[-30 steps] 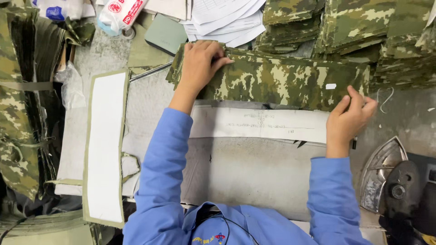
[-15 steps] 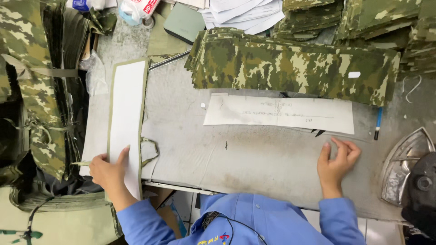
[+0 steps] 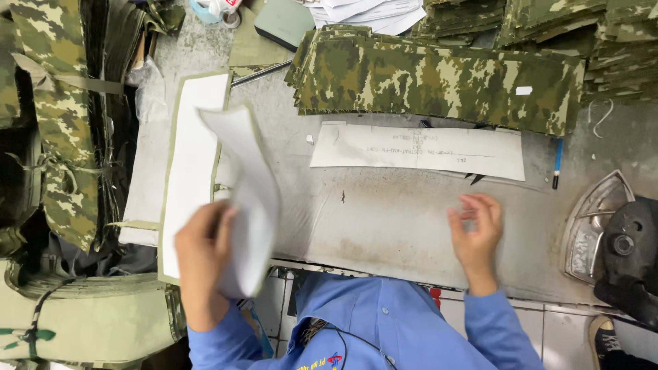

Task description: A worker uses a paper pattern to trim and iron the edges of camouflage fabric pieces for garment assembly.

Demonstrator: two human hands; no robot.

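My left hand (image 3: 200, 248) grips a long white piece with an olive edge (image 3: 248, 185) and holds it lifted, curling above the table's left side. Under it lies a stack of the same white pieces (image 3: 193, 151) along the left edge. My right hand (image 3: 477, 231) hovers over the bare grey table (image 3: 384, 212) with fingers loosely apart, holding nothing. A long paper pattern (image 3: 418, 151) lies flat in the middle. Behind it sits a thick stack of camouflage fabric strips (image 3: 439, 77).
A blue pen (image 3: 556, 162) lies right of the pattern. An iron on its metal rest (image 3: 610, 233) stands at the right edge. More camouflage stacks (image 3: 548, 20) and papers (image 3: 363, 12) fill the back. Camouflage garments (image 3: 55, 123) hang at the left.
My left hand has picked one white piece off the left stack and raised it. My right hand has stayed low over the table, shifting slightly left.
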